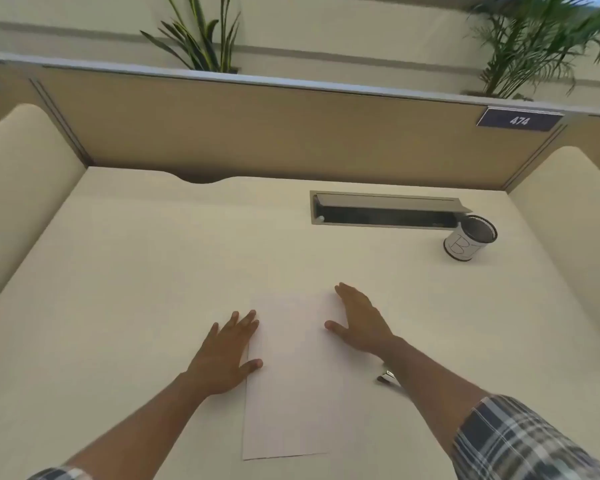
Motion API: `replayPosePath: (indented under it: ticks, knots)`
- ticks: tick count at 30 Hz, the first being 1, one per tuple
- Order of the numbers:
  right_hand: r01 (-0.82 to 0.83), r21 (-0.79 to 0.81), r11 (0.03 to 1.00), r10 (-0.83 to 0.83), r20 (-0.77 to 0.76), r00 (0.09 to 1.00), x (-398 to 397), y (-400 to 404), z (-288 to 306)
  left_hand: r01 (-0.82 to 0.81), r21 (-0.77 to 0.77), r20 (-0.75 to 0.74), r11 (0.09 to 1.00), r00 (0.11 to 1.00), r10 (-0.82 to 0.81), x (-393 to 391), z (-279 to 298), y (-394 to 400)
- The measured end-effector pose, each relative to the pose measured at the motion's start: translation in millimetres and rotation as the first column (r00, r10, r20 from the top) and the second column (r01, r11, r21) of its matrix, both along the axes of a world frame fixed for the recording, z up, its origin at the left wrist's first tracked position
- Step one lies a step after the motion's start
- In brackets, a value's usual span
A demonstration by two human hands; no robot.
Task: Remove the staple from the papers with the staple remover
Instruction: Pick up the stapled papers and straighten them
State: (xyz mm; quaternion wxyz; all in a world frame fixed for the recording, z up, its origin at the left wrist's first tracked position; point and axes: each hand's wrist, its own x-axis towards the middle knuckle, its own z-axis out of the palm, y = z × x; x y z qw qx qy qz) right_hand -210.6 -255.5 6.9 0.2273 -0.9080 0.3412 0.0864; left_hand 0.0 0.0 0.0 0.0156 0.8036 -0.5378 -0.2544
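White papers are lying flat on the cream desk, long side running away from the person. Left hand is resting palm-down on the left edge, fingers spread, holding nothing. Right hand is lying flat at the upper right edge, fingers loosely extended, also empty. Staple remover is sitting on the desk just beside the right forearm, partly hidden; untouched. Staple itself is not resolving in this view. Judgement: papers are being squared first. Advice: keep the left palm pinning the sheets near the stapled corner, then fetch the remover with the right.
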Motion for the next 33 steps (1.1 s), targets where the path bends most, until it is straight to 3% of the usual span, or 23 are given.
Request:
replayPosePath:
  ticks: [4,11,17,20,22,24,27,30,33]
  knots:
    - [-0.053,-0.062,0.997,0.049,-0.064,0.997,4.7,-0.7,1.4,0.021,0.037,0.069,0.999,0.997,-0.023,-1.3,-4.6,3.1]
    - [-0.044,-0.114,0.992,0.037,-0.061,0.997,-4.3,26.4,-8.1,-0.013,0.041,0.033,0.999,0.999,0.012,-4.1,-6.9,1.0]
    - [-0.021,-0.077,0.997,0.017,-0.051,0.999,-10.2,36.1,1.6,-0.031,0.049,-0.008,0.998,0.999,0.031,-2.3,-5.5,0.0]
    - [0.055,0.084,0.995,-0.058,0.03,0.998,-11.0,46.5,5.9,-0.037,0.047,-0.022,0.998,0.999,0.038,-2.1,-5.5,-0.4]
    - [0.19,0.318,0.929,-0.253,0.171,0.952,-12.1,52.1,8.8,-0.037,0.032,-0.029,0.999,0.999,0.038,-2.8,-7.3,0.1]
    - [0.309,0.54,0.782,-0.502,0.253,0.827,-13.7,58.4,10.5,-0.038,0.026,-0.033,0.999,0.999,0.039,-3.2,-8.5,0.4]
    - [0.419,0.748,0.515,-0.773,0.194,0.603,-14.8,66.8,15.0,-0.059,0.02,-0.053,0.998,0.997,0.06,-7.4,-5.7,0.8]
    - [0.411,0.828,0.38,-0.86,0.153,0.487,-15.9,67.7,21.1,-0.217,-0.039,-0.199,0.975,0.958,0.205,-12.1,-3.5,-2.4]
    - [0.352,0.867,0.352,-0.878,0.175,0.446,-19.4,67.9,35.4,-0.491,-0.131,-0.417,0.861,0.816,0.401,-12.1,-0.7,-12.0]
